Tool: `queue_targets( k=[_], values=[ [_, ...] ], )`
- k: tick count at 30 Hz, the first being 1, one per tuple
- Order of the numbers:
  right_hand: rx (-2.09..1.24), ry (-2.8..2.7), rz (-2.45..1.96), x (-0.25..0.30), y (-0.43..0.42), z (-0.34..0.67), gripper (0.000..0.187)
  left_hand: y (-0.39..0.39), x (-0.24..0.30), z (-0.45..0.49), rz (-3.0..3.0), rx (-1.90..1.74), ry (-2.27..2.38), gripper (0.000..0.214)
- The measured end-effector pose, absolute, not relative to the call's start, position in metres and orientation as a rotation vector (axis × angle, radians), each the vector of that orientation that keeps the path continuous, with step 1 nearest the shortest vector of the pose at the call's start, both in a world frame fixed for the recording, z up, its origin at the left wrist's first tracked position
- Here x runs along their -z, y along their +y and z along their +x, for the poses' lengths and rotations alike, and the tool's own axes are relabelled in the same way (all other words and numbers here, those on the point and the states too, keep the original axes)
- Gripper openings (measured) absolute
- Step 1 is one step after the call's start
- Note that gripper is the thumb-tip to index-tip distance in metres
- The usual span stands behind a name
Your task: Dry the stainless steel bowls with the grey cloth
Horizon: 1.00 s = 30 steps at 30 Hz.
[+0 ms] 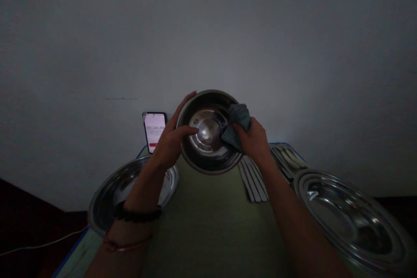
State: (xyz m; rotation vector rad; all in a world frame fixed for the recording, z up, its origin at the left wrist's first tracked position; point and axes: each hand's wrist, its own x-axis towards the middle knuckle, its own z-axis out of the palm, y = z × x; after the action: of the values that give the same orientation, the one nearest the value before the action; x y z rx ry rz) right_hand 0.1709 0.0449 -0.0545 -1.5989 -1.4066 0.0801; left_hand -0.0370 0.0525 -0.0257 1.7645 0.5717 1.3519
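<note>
A shiny metal bowl (208,163) is raised above the table, its inside tilted towards me. My left hand (174,141) grips its left rim, with the thumb reaching inside and the fingers behind. On the right side, my right hand (255,137) holds a folded grey-green cloth (240,118) over the rim and against the inner wall. The fingers of that hand are partly hidden behind the cloth and bowl.
A larger metal basin (107,195) sits at the left under my forearm. Several flat metal knives (254,182) and more cutlery (288,158) lie at the right, beside stacked metal basins (345,221). A phone (154,132) showing a timer leans on the wall (208,30) behind the green table (208,230).
</note>
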Motion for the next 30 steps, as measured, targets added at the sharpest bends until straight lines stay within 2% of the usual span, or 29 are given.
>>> queue_targets(
  k=[5, 9, 14, 17, 19, 25, 30],
  values=[
    [-0.035, -1.693, -1.515, 0.046, 0.038, 0.170, 0.017, 0.052, 0.022, -0.053, 1.554, -1.035, 0.602, 0.065],
    [-0.020, -1.425, -1.589, 0.049, 0.042, 0.165, 0.021, 0.053, 0.023, -0.046, 1.491, -1.310, 0.721, 0.067],
    [-0.093, -1.215, -1.664, 0.061, 0.050, 0.169, 0.024, 0.052, 0.031, -0.025, 1.914, -1.598, 0.851, 0.084],
    [-0.107, -1.231, -1.647, 0.063, 0.051, 0.168, 0.024, 0.055, 0.035, -0.026, 1.956, -1.681, 0.932, 0.072],
    [-0.125, -1.308, -1.644, 0.062, 0.050, 0.166, 0.022, 0.058, 0.034, -0.035, 1.890, -1.603, 0.931, 0.061],
    [-0.059, -1.674, -1.591, 0.051, 0.039, 0.161, 0.019, 0.055, 0.026, -0.065, 1.864, -1.100, 0.796, 0.062],
    [-0.043, -1.658, -1.542, 0.045, 0.034, 0.161, 0.020, 0.047, 0.019, -0.066, 1.798, -1.089, 0.774, 0.063]
  ],
)
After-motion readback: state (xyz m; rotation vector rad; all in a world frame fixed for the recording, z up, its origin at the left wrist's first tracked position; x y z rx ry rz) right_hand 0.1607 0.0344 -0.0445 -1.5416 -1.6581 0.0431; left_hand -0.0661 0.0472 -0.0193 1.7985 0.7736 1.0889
